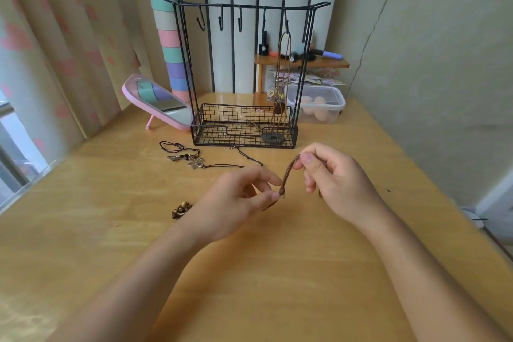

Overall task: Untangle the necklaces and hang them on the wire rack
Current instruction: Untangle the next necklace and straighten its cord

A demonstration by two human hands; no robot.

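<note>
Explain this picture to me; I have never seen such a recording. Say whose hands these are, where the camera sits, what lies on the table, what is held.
No machine here: a person's two bare hands, filmed by one camera worn on the head, looking down. The left hand pinches the knot end of a brown cord necklace; the right hand pinches its loop. On the wooden table stand a wire rack with a hanging necklace on one hook, a pink mirror and a plastic box. A flower-pendant necklace and a beaded piece lie loose.
</note>
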